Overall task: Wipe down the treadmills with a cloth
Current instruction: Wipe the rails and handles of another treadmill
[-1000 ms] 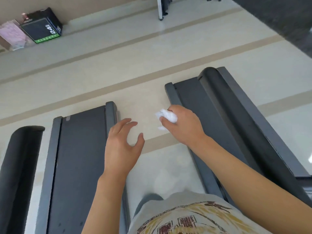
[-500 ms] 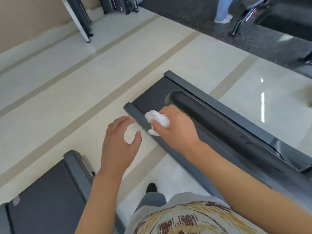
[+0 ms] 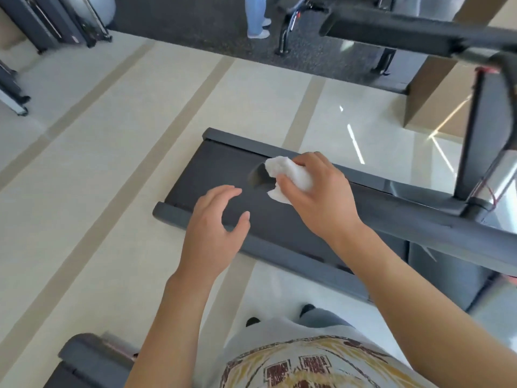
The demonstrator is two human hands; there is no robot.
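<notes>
Head view, only one: your right hand (image 3: 321, 197) is closed around a bunched white cloth (image 3: 288, 177); the cloth sticks out past thumb and fingers on the far-left side of the hand. Cloth sits over the rear end of the treadmill (image 3: 223, 175), above the dark belt (image 3: 212, 169) near the far side rail (image 3: 240, 142). Just under the cloth there's a dark rounded end of a handrail (image 3: 419, 217) that runs off to the right; can't tell whether the cloth touches it or the belt.

Your left hand (image 3: 215, 231) is open, fingers loosely curled, holding nothing. It hangs over the near side rail (image 3: 173, 217) and belt edge, just left of the right hand, apart from the cloth. Contact with the rail: can't tell.

Treadmill lies diagonal on the pale tiled floor (image 3: 112, 177), rear end pointing up-left, upright post (image 3: 481, 130) at right edge. A second treadmill (image 3: 89, 359) corner shows bottom left, well apart from both hands. Your printed shirt (image 3: 307, 365) fills the bottom centre. Another person's legs (image 3: 256, 15) stand on the dark carpet (image 3: 181, 21) at top. No containers in frame.
</notes>
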